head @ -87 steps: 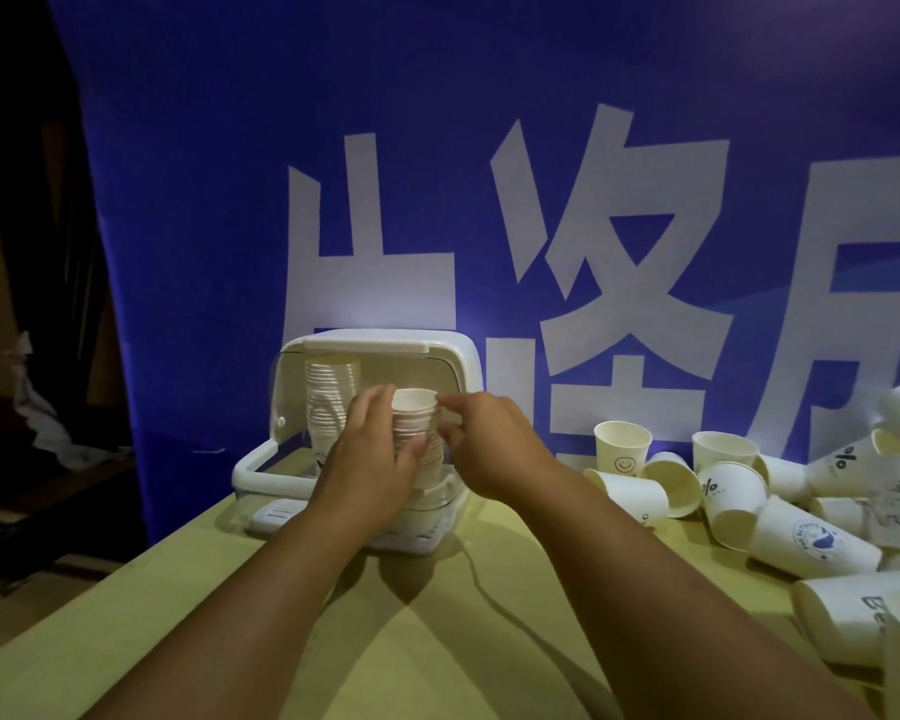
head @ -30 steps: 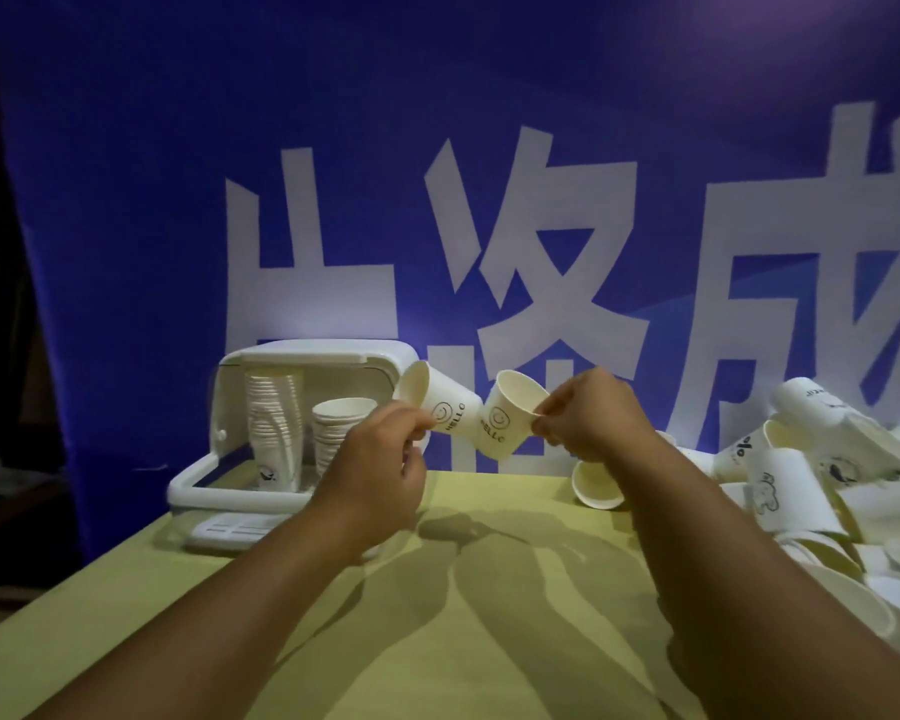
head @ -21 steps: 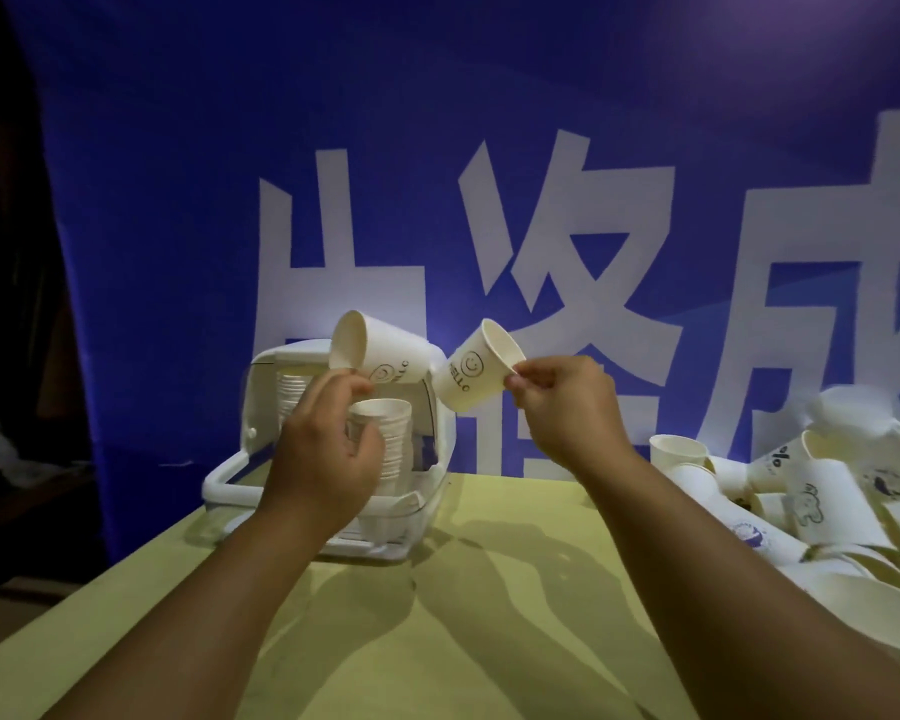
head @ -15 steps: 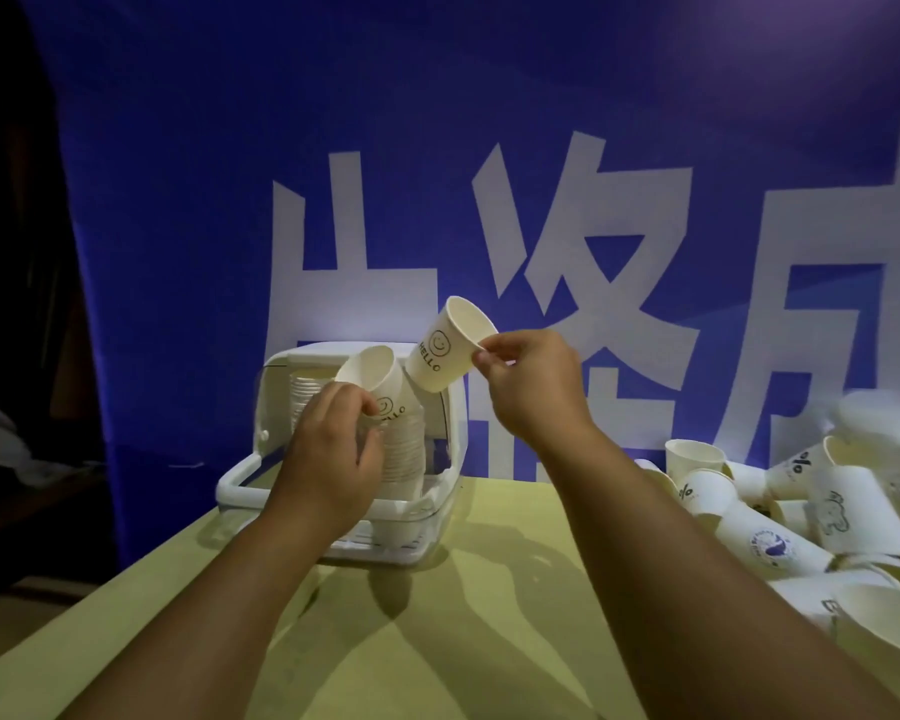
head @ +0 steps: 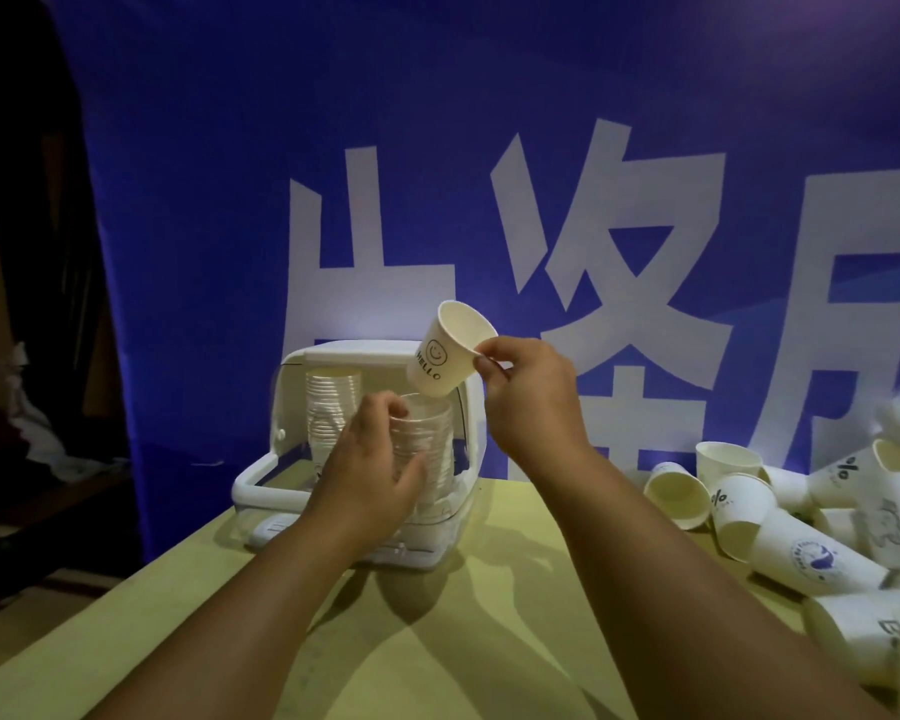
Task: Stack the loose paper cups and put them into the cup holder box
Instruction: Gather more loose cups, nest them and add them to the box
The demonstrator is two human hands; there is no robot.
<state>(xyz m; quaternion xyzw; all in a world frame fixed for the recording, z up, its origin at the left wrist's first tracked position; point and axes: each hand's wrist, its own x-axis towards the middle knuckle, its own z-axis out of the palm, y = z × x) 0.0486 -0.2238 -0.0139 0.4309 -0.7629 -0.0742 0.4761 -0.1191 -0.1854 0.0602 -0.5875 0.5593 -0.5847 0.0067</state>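
The white cup holder box [head: 261,478] stands open at the table's far left with its lid raised. Two stacks of paper cups stand inside: a back stack [head: 331,413] and a front stack [head: 430,444]. My left hand [head: 372,470] grips the front stack from the side, fingers over its top rim. My right hand [head: 528,402] pinches the rim of a tilted white cup [head: 448,350] printed with a smiley and "HELLO", held just above and right of the front stack. A pile of loose paper cups [head: 801,522] lies at the right.
The yellow-green table [head: 489,641] runs from the box to the front edge. A blue banner with large white characters [head: 489,174] hangs right behind the table. Left of the table is a dark area with clutter on the floor [head: 32,459].
My left hand has set its cup onto the front stack in the box and now grips that stack. My right hand has kept the smiley cup raised, just right of the stack.
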